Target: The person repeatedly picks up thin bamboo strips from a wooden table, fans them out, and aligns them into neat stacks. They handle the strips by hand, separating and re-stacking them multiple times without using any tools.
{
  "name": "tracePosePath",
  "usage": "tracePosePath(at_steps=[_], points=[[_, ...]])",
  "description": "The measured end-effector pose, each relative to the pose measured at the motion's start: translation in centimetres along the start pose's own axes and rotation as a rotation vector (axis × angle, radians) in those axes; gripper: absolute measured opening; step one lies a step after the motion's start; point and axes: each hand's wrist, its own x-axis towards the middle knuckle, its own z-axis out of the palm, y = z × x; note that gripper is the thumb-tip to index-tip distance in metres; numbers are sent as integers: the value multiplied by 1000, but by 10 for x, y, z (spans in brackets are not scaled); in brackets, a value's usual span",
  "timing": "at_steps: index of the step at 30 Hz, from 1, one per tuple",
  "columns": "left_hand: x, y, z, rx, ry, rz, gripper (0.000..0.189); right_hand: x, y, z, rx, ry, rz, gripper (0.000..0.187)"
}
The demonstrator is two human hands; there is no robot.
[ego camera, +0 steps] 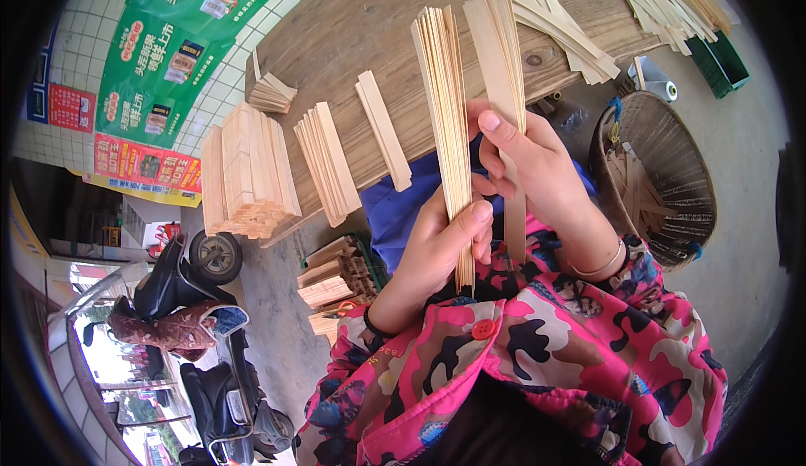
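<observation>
My left hand (444,233) is closed around the lower part of a thick upright bundle of thin wooden strips (444,107). Just to its right, my right hand (529,157) grips a second, thinner bundle of wooden strips (497,44), with the thumb across its front face. The fingers of both hands nearly meet between the bundles. Both bundles slant away from my body, their tops over the wooden table (403,38). On the table's near edge lie a short stack of strips (384,129), a wider stack of strips (327,164) and a large block of stacked strips (252,173).
Loose strips (563,31) lie at the table's right, with more at the far right corner. A woven basket (699,182) holding strips stands right of me, near a green plastic bin (724,66). Strip bundles (334,277) sit below the table; a motor scooter (220,378) stands at left.
</observation>
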Motion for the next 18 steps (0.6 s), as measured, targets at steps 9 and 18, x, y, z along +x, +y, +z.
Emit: tracePosePath(at_steps=[9,18], points=[[3,-7,1,284,163,125,41,-1,5,1,-103,70,-48,44],[7,-15,-9,349,119,154,35,-2,16,16,-226,105,-297,36]])
